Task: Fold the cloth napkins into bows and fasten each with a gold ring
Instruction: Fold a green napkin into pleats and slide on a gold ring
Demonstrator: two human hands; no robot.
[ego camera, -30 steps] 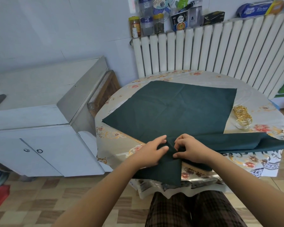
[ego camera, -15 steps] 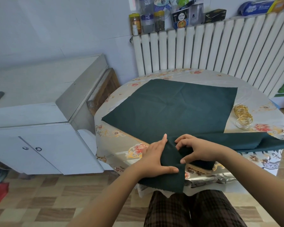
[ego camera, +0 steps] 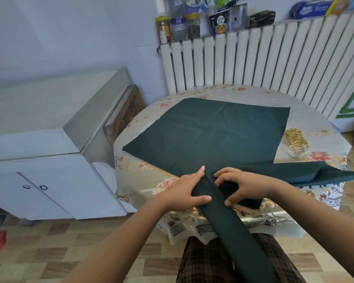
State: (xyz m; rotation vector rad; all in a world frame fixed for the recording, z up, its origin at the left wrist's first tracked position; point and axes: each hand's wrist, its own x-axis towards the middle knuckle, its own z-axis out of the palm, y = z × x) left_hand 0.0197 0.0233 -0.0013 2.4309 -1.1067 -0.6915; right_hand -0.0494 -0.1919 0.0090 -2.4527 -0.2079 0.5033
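Checked beige floor tiles (ego camera: 49,252) down below, plaid trousers (ego camera: 202,262) at the bottom edge. Nearest of all, a long folded strip of dark green cloth napkin (ego camera: 233,225), trailing off the table edge over the lap. Round table under a glossy floral plastic cover (ego camera: 135,164). Left hand (ego camera: 184,188) laid on the strip at the table edge, fingers straight and pressed flat beside the fold, thumb stretched along the cloth. Right hand (ego camera: 243,184) just beside it, fingers curled and pinching the folded napkin, thumb tucked low against the fabric. Second arm of the same strip running off to the right, its pointed end past the table rim. Further in, a flat dark green square cloth (ego camera: 213,135) spread open over the middle of the table, partly under the folded strip. Near its right edge, a loose pile of thin gold metal rings (ego camera: 296,144), apart from both hands. Off to the left, a white cabinet with a metal top (ego camera: 49,139). Behind the table, a white ribbed radiator (ego camera: 253,62), with jars, bottles and boxes (ego camera: 192,23) lined up along its top.
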